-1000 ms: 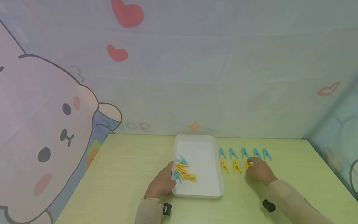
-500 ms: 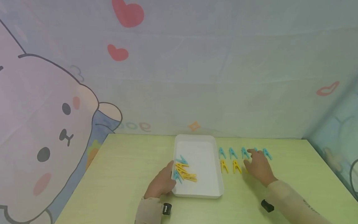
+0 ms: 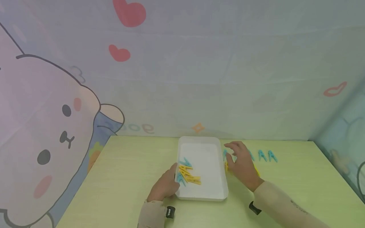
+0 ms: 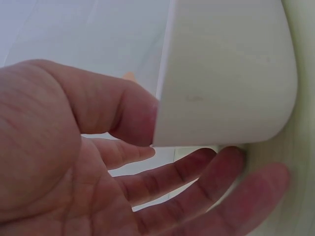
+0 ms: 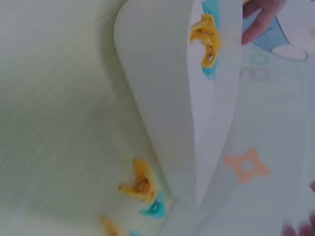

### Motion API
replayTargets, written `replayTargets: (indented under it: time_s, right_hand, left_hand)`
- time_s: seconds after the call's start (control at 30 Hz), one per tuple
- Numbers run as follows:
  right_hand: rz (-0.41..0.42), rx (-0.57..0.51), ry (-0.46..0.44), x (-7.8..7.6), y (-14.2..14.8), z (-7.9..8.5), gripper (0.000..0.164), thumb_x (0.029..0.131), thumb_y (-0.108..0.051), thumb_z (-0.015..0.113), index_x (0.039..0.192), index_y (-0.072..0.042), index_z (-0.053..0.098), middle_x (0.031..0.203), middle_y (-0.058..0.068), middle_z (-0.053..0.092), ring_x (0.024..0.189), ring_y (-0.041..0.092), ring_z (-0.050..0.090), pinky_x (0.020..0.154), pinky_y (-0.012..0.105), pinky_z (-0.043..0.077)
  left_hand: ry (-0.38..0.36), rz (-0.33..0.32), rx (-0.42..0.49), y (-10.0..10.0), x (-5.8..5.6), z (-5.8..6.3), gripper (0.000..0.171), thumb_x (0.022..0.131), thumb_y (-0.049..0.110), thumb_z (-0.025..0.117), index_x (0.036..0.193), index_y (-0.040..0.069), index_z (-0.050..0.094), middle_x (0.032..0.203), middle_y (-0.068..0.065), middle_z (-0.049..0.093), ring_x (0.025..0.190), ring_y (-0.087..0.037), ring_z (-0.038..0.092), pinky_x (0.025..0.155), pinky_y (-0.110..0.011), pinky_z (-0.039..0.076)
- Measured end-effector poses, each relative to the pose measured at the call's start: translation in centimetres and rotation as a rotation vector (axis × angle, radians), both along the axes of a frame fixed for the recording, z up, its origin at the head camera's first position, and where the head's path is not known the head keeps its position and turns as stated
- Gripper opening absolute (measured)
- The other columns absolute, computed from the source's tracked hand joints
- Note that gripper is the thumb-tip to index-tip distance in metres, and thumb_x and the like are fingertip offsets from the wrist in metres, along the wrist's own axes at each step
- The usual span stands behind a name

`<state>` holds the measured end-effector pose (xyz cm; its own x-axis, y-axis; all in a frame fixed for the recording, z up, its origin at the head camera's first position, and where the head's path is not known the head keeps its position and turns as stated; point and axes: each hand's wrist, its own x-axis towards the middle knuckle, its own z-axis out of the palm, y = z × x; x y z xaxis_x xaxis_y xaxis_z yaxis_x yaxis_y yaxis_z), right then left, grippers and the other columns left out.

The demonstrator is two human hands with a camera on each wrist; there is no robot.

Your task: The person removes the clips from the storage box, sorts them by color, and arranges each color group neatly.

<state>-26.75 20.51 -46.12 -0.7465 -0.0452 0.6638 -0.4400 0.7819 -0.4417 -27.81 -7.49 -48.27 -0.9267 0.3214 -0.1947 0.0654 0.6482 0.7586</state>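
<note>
My left hand [image 3: 164,185] grips the left side of a white tray [image 3: 206,152]. In the left wrist view its thumb [image 4: 135,115] lies at the rim, with the other fingers curved along the outer wall. Yellow clothespins [image 3: 194,180] and blue clothespins [image 3: 186,162] lie in a heap at the tray's left inside. My right hand [image 3: 243,166] hovers over the left part of two clothespin rows right of the tray, fingers spread and holding nothing. It partly hides the blue row [image 3: 272,156] and most of the yellow row [image 3: 227,166].
The pale green table [image 3: 128,164] stands against a cloth backdrop [image 3: 182,95] printed with hearts and a cartoon animal. A black cable [image 3: 360,180] hangs at the right edge.
My right hand has let go of the third yellow clothespin, lifted away and swung left towards the tray. My left hand and the tray have stayed put.
</note>
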Motion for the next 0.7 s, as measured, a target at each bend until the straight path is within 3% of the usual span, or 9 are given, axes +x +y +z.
replayTargets:
  time_s: [0.13, 0.23, 0.37, 0.5, 0.6, 0.7]
  right_hand:
    - [0.051, 0.109, 0.159, -0.1, -2.0, 0.6, 0.049, 0.075, -0.003, 0.062, 0.123, 0.0, 0.051, 0.128, 0.018, 0.039, 0.115, 0.033, 0.036, 0.086, 0.043, 0.037]
    - [0.119, 0.238, 0.156, 0.0, -3.4, 0.8, 0.053, 0.075, -0.006, 0.064, 0.126, -0.001, 0.049, 0.13, 0.018, 0.039, 0.118, 0.033, 0.035, 0.092, 0.043, 0.034]
    - [0.24, 0.4, 0.019, 0.1, -5.1, 0.7, 0.037, 0.079, -0.011, 0.066, 0.115, -0.007, 0.059, 0.116, 0.006, 0.05, 0.107, 0.019, 0.045, 0.089, 0.032, 0.04]
    - [0.38, 0.491, -0.157, 0.2, -6.7, 0.5, 0.021, 0.081, -0.01, 0.065, 0.102, -0.01, 0.066, 0.099, -0.003, 0.055, 0.093, 0.011, 0.049, 0.082, 0.025, 0.043]
    - [0.442, 0.548, -0.299, 0.1, -7.7, 0.3, 0.019, 0.082, -0.009, 0.064, 0.1, -0.01, 0.067, 0.094, -0.003, 0.056, 0.086, 0.01, 0.048, 0.078, 0.025, 0.043]
    - [0.444, 0.616, -0.425, -0.1, -8.3, -0.1, 0.023, 0.082, -0.01, 0.064, 0.104, -0.012, 0.068, 0.096, -0.003, 0.056, 0.084, 0.01, 0.046, 0.077, 0.024, 0.042]
  left_hand:
    - [0.007, -0.007, 0.004, -0.1, 0.0, 0.0, 0.072, 0.079, -0.002, 0.049, 0.144, 0.011, 0.021, 0.097, -0.011, 0.053, 0.058, -0.022, 0.05, 0.043, -0.035, 0.043]
    - [0.015, -0.017, 0.014, -0.2, -0.2, -0.1, 0.069, 0.079, -0.002, 0.049, 0.142, 0.011, 0.024, 0.089, -0.008, 0.053, 0.058, -0.021, 0.05, 0.043, -0.035, 0.043]
    - [0.024, -0.029, 0.017, -0.2, -0.3, -0.3, 0.066, 0.08, -0.002, 0.049, 0.14, 0.012, 0.027, 0.085, -0.006, 0.053, 0.057, -0.021, 0.051, 0.042, -0.035, 0.043]
    - [0.017, -0.027, -0.002, -0.2, -0.5, -0.5, 0.069, 0.081, 0.0, 0.05, 0.143, 0.012, 0.022, 0.095, -0.009, 0.054, 0.055, -0.021, 0.051, 0.042, -0.035, 0.043]
    - [0.009, -0.026, -0.007, -0.2, -0.5, -0.6, 0.071, 0.082, 0.001, 0.05, 0.145, 0.013, 0.019, 0.097, -0.01, 0.053, 0.054, -0.021, 0.051, 0.042, -0.035, 0.043]
    - [0.012, -0.034, 0.001, -0.2, -0.6, -0.7, 0.071, 0.081, 0.001, 0.051, 0.144, 0.013, 0.021, 0.09, -0.007, 0.053, 0.054, -0.021, 0.052, 0.042, -0.035, 0.043]
